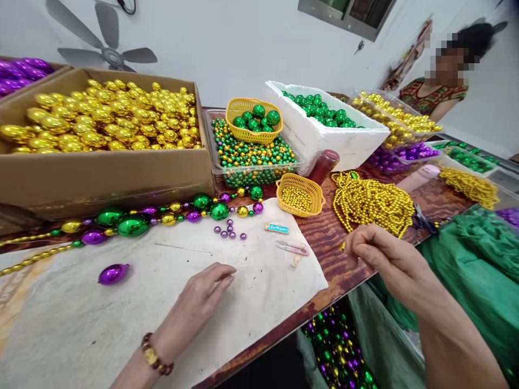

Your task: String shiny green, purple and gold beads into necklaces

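My left hand point(205, 294), with a brown bead bracelet point(156, 354) at the wrist, lies low over the white cloth point(133, 308). Its fingers reach forward, a slight gap between thumb and forefinger, holding nothing visible. At the table's right side, my right hand point(379, 256) is closed with fingers curled in. A small gold bit shows beside its fingertips; whether they grip it is unclear. Just behind lies a heap of gold bead strands point(371, 202). Between the hands are pink-handled thread snips point(292, 247), a blue packet point(277, 228), several small purple beads point(230, 229) and a long needle point(182, 248).
A purple oval bead point(113, 274) and a strung necklace point(133, 226) lie leftward. Behind stand a carton of gold beads point(105, 173), a clear bin point(259, 175), yellow baskets point(300, 208) and a foam box point(344, 132). Dark scissors point(425, 219) lie right. A person point(432, 100) sits beyond.
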`<action>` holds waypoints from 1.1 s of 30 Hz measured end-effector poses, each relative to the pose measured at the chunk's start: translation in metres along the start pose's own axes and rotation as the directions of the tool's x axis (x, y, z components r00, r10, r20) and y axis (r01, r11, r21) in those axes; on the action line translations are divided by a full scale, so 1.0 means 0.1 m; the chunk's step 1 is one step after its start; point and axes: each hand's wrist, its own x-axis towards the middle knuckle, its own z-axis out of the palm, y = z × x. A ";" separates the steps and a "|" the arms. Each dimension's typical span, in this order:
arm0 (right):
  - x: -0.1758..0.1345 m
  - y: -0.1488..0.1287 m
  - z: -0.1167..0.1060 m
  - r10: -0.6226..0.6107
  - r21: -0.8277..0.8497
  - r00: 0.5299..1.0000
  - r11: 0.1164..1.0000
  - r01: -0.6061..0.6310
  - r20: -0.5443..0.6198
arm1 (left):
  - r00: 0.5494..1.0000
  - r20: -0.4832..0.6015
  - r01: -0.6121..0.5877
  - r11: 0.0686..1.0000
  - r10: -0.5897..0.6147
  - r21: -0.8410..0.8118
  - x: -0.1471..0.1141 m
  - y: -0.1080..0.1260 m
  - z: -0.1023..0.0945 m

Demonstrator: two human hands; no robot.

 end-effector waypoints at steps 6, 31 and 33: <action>0.04 -0.57 0.42 -0.180 -0.048 0.940 0.978 0.202 0.290 | 0.990 0.084 -0.111 0.991 0.117 -0.068 0.12 0.37 0.38; 0.42 -0.25 2.40 -0.433 -0.114 0.751 0.826 0.552 0.498 | 0.494 -0.801 0.612 0.789 -0.339 0.044 -1.15 -1.53 -1.78; 0.41 -0.25 2.42 -0.434 -0.119 0.748 0.822 0.557 0.502 | 0.547 -0.781 0.620 0.773 -0.300 0.138 -1.08 -1.77 -2.00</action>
